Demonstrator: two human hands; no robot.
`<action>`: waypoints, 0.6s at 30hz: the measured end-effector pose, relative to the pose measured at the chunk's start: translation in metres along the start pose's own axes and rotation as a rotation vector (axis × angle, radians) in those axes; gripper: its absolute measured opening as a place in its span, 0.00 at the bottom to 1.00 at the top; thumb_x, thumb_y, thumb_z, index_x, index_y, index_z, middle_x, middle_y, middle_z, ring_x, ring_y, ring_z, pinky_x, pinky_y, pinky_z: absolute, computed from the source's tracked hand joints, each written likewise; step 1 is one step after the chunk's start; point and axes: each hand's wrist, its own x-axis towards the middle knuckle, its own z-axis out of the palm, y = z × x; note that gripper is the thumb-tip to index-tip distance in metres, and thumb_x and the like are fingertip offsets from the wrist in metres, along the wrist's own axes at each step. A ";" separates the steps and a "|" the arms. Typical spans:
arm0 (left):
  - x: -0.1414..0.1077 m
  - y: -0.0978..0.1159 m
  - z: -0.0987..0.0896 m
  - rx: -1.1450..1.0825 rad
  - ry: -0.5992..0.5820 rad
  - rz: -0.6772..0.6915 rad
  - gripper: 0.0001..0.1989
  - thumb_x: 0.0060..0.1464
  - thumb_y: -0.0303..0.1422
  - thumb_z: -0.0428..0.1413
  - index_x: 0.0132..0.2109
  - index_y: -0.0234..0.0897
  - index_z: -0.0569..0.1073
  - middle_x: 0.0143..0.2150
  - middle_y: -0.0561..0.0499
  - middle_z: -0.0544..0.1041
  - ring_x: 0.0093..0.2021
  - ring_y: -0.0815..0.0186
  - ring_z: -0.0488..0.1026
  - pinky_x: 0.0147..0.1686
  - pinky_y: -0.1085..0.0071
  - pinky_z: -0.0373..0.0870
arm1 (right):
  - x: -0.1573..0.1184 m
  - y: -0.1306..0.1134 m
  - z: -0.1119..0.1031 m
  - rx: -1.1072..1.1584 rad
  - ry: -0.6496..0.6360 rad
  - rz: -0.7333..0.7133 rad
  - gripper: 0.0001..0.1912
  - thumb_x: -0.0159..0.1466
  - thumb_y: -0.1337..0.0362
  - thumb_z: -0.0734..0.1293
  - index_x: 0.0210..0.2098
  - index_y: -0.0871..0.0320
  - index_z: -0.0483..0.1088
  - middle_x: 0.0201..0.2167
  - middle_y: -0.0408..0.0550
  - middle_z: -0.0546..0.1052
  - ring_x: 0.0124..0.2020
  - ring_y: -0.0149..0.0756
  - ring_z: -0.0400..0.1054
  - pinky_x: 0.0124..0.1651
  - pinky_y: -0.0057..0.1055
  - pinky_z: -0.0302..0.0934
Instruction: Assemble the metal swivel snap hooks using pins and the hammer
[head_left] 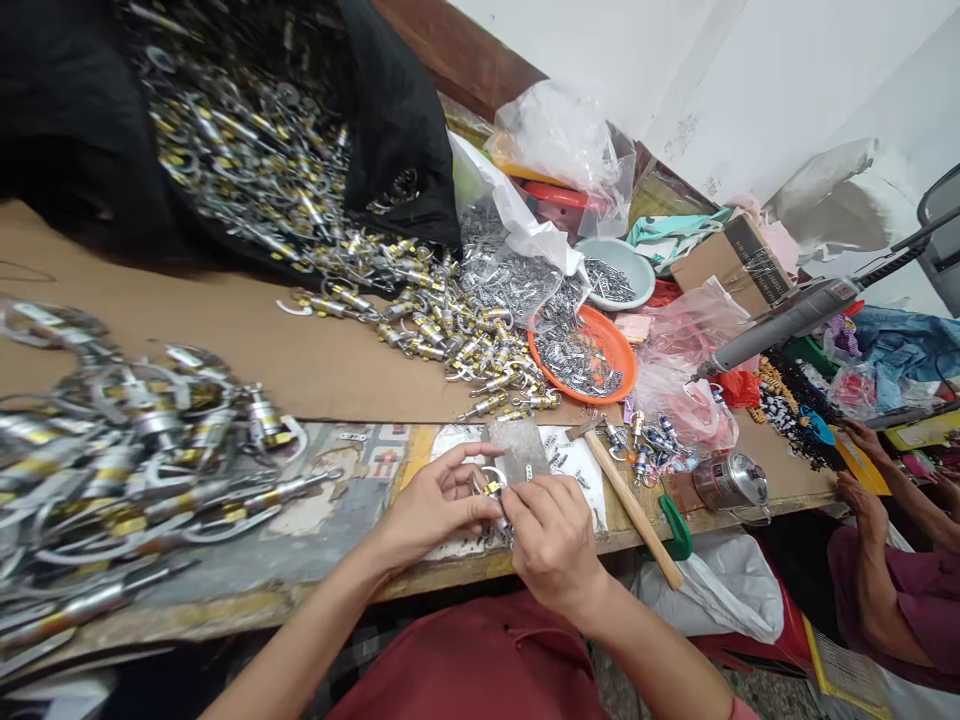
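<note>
My left hand (442,500) pinches a small metal part (491,487) with a ring and a yellow band, just over the bench's front edge. Closed around the lower end of the same part is my right hand (553,540), its fingertips touching it. Right behind the hands lies a flat metal block (519,450) with a small piece on it. A hammer (634,510) with a wooden handle rests at the right, its handle sticking out over the edge. Many similar silver and yellow parts (442,325) are heaped behind the block.
Blurred metal parts (142,450) pile up at the left. An orange plate (628,350) and a pale bowl (645,278) hold small pieces. A black bag (405,110) spills parts. A glass jar (731,482) stands right of the hammer. Another person's arm (874,560) shows at far right.
</note>
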 end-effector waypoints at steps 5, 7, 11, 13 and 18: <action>0.000 -0.001 -0.001 0.008 0.001 0.004 0.29 0.33 0.27 0.64 0.46 0.37 0.66 0.21 0.63 0.68 0.19 0.73 0.66 0.18 0.75 0.71 | 0.004 -0.005 -0.003 -0.046 -0.105 0.036 0.14 0.64 0.76 0.54 0.32 0.63 0.70 0.26 0.50 0.73 0.29 0.37 0.62 0.31 0.34 0.54; 0.000 0.000 -0.001 0.005 0.003 0.003 0.29 0.32 0.27 0.64 0.46 0.37 0.66 0.21 0.63 0.68 0.19 0.72 0.66 0.19 0.74 0.71 | 0.006 -0.007 -0.005 -0.060 -0.129 0.040 0.14 0.63 0.76 0.54 0.30 0.63 0.70 0.25 0.50 0.72 0.28 0.37 0.61 0.31 0.34 0.53; 0.000 0.002 0.001 -0.008 0.018 -0.003 0.29 0.31 0.27 0.64 0.45 0.37 0.67 0.21 0.63 0.68 0.20 0.72 0.65 0.19 0.74 0.71 | 0.008 -0.010 -0.008 -0.057 -0.181 0.047 0.14 0.63 0.76 0.55 0.29 0.62 0.69 0.25 0.49 0.71 0.28 0.37 0.59 0.31 0.33 0.53; 0.000 0.002 0.002 -0.015 0.019 -0.005 0.29 0.31 0.26 0.64 0.45 0.37 0.67 0.20 0.63 0.68 0.20 0.73 0.65 0.19 0.74 0.71 | 0.007 -0.010 -0.010 -0.040 -0.219 0.062 0.13 0.62 0.76 0.56 0.30 0.62 0.69 0.26 0.49 0.71 0.29 0.37 0.59 0.31 0.34 0.53; 0.000 0.000 0.000 -0.034 0.001 -0.019 0.29 0.32 0.26 0.64 0.46 0.37 0.66 0.22 0.63 0.69 0.20 0.73 0.67 0.18 0.75 0.70 | -0.003 -0.011 -0.009 0.066 -0.251 0.150 0.14 0.60 0.77 0.57 0.40 0.63 0.70 0.34 0.51 0.72 0.35 0.39 0.61 0.37 0.35 0.56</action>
